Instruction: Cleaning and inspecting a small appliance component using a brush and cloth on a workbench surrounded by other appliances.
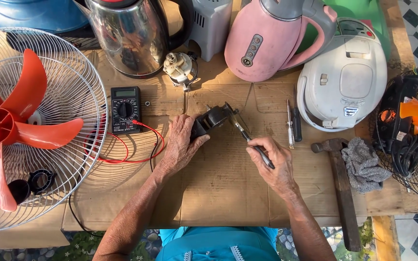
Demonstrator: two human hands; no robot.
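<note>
A: What's crowding the cardboard (228, 193) they're working on?

B: A wire fan guard (81, 92) with a red blade (15, 130) is lying at the left. A multimeter (125, 109) is sitting beside it, its red lead (136, 153) looping toward the left hand (182, 142). Behind are standing a steel kettle (131, 36), a pink kettle (267, 41) and a white cooker (344, 77). Two screwdrivers (293, 124), a hammer (339, 183) and a grey rag (364, 164) are lying at the right.

A: And the hands?

B: The left hand is clamping a small black motor (214, 117) at the middle of the table, fingers wrapped around its near end. The right hand (274, 162) is pinching a dark-handled tool (250, 140), whose metal tip is touching the motor.

A: Anything blocking them?

B: Nothing is lying between the hands. A small cream part (180, 67) is sitting just behind the motor.
</note>
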